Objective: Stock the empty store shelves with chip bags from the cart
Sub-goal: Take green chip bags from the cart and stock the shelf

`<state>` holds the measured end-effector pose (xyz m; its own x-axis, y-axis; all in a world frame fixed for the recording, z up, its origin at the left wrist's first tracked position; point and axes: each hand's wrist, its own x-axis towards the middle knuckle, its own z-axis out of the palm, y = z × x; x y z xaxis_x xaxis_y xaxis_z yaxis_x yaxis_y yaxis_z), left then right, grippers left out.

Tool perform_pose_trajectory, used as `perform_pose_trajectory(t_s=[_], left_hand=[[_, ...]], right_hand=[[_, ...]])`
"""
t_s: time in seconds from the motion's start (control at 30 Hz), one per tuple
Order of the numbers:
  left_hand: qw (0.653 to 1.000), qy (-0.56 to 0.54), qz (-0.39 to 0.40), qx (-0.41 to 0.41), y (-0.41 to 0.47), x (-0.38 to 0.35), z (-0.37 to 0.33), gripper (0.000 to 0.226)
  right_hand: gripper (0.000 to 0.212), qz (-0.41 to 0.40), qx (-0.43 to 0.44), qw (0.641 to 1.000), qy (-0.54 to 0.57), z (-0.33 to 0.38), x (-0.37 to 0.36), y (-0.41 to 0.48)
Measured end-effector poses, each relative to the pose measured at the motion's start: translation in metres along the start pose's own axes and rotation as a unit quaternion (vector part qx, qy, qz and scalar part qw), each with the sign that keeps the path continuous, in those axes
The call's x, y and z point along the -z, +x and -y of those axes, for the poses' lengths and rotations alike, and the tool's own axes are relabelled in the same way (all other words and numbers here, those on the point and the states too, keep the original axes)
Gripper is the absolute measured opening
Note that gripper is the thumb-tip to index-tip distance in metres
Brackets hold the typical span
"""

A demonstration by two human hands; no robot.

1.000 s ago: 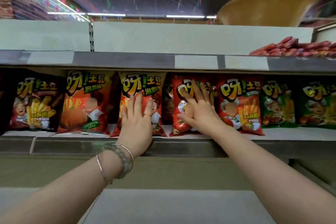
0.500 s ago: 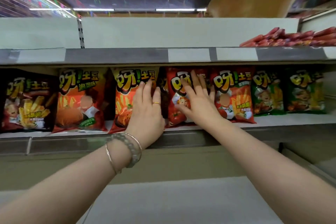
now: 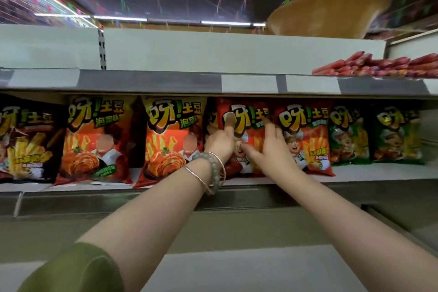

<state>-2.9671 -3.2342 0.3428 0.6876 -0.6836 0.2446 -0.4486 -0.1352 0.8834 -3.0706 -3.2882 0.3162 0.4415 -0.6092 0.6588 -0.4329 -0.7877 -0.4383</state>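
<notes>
A row of chip bags stands upright on the middle shelf (image 3: 379,173). Both hands are on one red chip bag (image 3: 248,123) at the centre of the row. My left hand (image 3: 219,141) grips its left edge, with the thumb on the front and the fingers tucked behind, next to an orange bag (image 3: 170,140). On the other side, my right hand (image 3: 266,149) holds the right edge; its fingers slip between this bag and a second red bag (image 3: 305,137), and its thumb lies on the front. The cart is not in view.
Left of the hands stand another orange bag (image 3: 94,140) and a dark bag (image 3: 26,142). Two green bags (image 3: 348,135) fill the right end. The upper shelf (image 3: 142,80) carries red sausage packs (image 3: 379,65) at the right. A bare lower shelf (image 3: 260,268) lies below.
My left hand has moved right, off the orange bag and onto the red bag's left edge. My right hand's flat fingers have closed round the bag's right edge.
</notes>
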Motion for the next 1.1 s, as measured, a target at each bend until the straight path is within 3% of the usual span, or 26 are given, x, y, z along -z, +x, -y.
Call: perform_pose_trajectory(t_s=[0.2,0.23,0.33,0.43,0.6,0.7,0.8,0.87,0.93,1.0,1.1], left_hand=[[0.988,-0.146,-0.021,0.054,0.010,-0.007,-0.002,0.058],[0.985,-0.160,-0.028,0.052,0.010,-0.009,-0.003,0.063],[0.981,-0.172,-0.063,0.056,0.018,-0.018,0.000,0.105],[0.982,-0.163,-0.078,0.052,0.037,-0.023,0.015,0.119],[0.981,-0.171,-0.083,0.024,0.001,-0.016,-0.002,0.075],[0.987,-0.111,-0.110,-0.043,-0.009,-0.024,0.002,0.066],[0.978,-0.024,-0.153,-0.138,-0.026,-0.029,0.004,0.078],[0.952,0.122,-0.171,-0.224,-0.035,-0.032,0.007,0.080],[0.894,0.284,-0.179,-0.297,-0.043,-0.036,0.008,0.083],[0.844,0.387,-0.177,-0.326,-0.046,-0.040,0.006,0.086],[0.842,0.442,-0.140,-0.275,-0.038,-0.048,0.006,0.087]], right_hand=[[0.079,0.009,0.031,0.999,0.034,-0.005,0.000,0.004],[0.078,0.008,0.034,0.999,0.038,-0.008,0.001,0.004],[0.077,0.007,0.048,0.998,0.044,-0.014,0.003,0.003],[0.074,0.021,0.064,0.997,0.034,-0.016,0.003,0.004],[0.069,0.037,0.077,0.996,-0.001,-0.016,0.004,0.009],[0.069,0.044,0.088,0.995,-0.005,-0.020,0.004,0.006],[0.053,-0.017,0.134,0.990,0.040,-0.028,0.007,0.001],[0.041,-0.124,0.205,0.970,0.031,-0.040,0.013,-0.002],[0.035,-0.205,0.217,0.954,-0.015,-0.057,0.020,-0.002],[0.038,-0.227,0.158,0.957,-0.090,-0.073,0.029,0.001],[0.069,-0.112,0.004,0.981,-0.156,-0.088,0.040,0.009]])
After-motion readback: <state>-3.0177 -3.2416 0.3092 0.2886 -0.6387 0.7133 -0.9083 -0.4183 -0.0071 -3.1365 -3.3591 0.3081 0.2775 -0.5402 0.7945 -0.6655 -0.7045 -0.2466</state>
